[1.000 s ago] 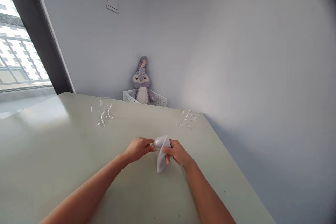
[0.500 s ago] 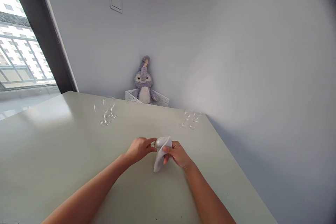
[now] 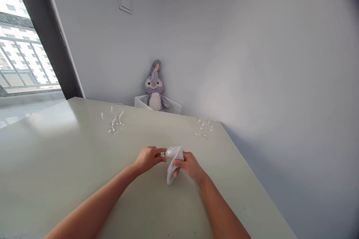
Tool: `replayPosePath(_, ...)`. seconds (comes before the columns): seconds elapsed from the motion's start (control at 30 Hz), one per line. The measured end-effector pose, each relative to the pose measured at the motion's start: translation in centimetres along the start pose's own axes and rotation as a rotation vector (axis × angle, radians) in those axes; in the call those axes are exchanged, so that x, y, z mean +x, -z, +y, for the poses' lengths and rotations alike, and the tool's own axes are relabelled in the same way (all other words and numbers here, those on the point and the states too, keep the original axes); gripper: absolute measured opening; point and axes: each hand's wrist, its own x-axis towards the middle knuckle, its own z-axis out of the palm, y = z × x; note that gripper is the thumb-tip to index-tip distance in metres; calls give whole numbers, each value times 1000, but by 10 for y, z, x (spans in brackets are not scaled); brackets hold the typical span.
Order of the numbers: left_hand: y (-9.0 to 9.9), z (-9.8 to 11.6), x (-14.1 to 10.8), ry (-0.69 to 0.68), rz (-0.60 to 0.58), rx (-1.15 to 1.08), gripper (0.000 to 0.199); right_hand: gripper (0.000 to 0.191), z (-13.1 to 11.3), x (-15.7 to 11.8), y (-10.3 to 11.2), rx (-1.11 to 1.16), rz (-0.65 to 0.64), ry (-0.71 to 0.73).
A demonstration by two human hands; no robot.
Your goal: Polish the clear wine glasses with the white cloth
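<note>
A small clear glass (image 3: 171, 152) lies sideways between my hands above the table. My left hand (image 3: 151, 157) pinches it at its stem end, fingers closed. With my right hand (image 3: 190, 165) I grip a white cloth (image 3: 171, 170), which wraps the bowl end of the glass and hangs down below it. The cloth hides part of the bowl and some of my right fingers.
Two stemmed glasses (image 3: 112, 130) (image 3: 120, 123) stand at the back left of the pale table (image 3: 140, 205). Two smaller ones (image 3: 196, 133) (image 3: 206, 135) stand at the back right. Behind the table edge, a plush toy (image 3: 155, 101) sits in a white basket (image 3: 176, 108) against the wall.
The hanging end of the cloth has swung slightly to the right, and my right fingers have shifted a little on it. My left hand keeps its pinch on the glass.
</note>
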Motion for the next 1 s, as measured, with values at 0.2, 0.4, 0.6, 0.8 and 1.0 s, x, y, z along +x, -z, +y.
replayPosePath(0.2, 1, 7, -2, 13, -203, -180, 40, 28, -14, -11, 10, -124, -51, -1)
replayPosePath(0.4, -6, 13, 1, -186, 297, 310, 29, 35, 1, 4, 0, 90, 161, 94)
replayPosePath(0.6, 0, 6, 0, -5, -42, -96, 31, 26, -15, -9, 12, -142, -136, 25)
replayPosePath(0.8, 9, 8, 0, 137, -236, -698, 36, 25, -13, -13, 60, -158, 97, 175)
replayPosePath(1.0, 9, -6, 4, 316, 37, -975, 38, 37, -3, -4, 55, -575, 639, 445)
